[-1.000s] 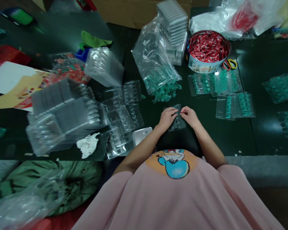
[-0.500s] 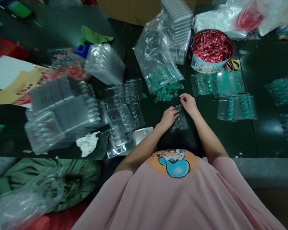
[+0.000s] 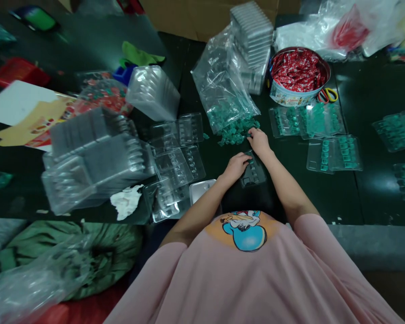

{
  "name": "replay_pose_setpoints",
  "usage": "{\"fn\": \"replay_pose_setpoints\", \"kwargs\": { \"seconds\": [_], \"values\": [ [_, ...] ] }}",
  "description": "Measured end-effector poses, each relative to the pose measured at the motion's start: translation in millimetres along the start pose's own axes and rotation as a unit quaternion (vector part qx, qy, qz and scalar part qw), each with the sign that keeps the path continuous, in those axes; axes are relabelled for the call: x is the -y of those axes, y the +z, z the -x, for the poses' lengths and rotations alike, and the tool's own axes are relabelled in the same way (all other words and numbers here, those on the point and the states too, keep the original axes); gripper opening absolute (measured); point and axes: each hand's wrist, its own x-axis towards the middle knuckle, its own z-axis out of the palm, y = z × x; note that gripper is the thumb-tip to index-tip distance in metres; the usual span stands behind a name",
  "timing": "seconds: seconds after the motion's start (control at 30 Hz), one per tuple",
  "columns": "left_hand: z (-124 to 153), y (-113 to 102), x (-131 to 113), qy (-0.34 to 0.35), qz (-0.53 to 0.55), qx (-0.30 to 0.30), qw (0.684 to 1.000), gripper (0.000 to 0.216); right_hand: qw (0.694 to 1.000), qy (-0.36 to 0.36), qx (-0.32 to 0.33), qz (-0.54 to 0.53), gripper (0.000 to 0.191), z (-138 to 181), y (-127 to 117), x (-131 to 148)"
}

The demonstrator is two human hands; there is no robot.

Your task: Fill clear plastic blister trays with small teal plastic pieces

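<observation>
Close to me on the dark tabletop [image 3: 324, 198] lies a clear, compartmented tray [image 3: 255, 172], my left hand [image 3: 236, 164] with its grip closed on the tray's edge. Just beyond, my right hand [image 3: 259, 140] touches the loose green pieces [image 3: 234, 133]; whether its grip is closed I cannot tell.

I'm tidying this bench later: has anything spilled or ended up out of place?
Green pieces have spilled from the open clear bag onto the table, by the right hand. A crumpled white tissue lies beside the empty trays near the table's edge.
</observation>
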Motion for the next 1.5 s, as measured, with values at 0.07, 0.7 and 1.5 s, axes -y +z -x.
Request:
{"fn": "replay_pose_setpoints", "kwargs": {
  "seconds": [0.07, 0.7, 1.5],
  "values": [
    [-1, -2, 1, -0.003, 0.003, 0.000, 1.000, 0.029, 1.000, -0.003, -0.013, -0.022, 0.018, 3, -2, 0],
    [-5, -20, -26, -0.146, 0.529, -0.116, 0.828, 0.036, 0.830, 0.062, 0.106, -0.545, 0.030, 94, -38, 20],
    [2, -26, -46, -0.017, 0.209, -0.146, 0.967, 0.030, 0.734, 0.230, 0.122, -0.627, 0.041, 108, -51, 17]
  ]
}}
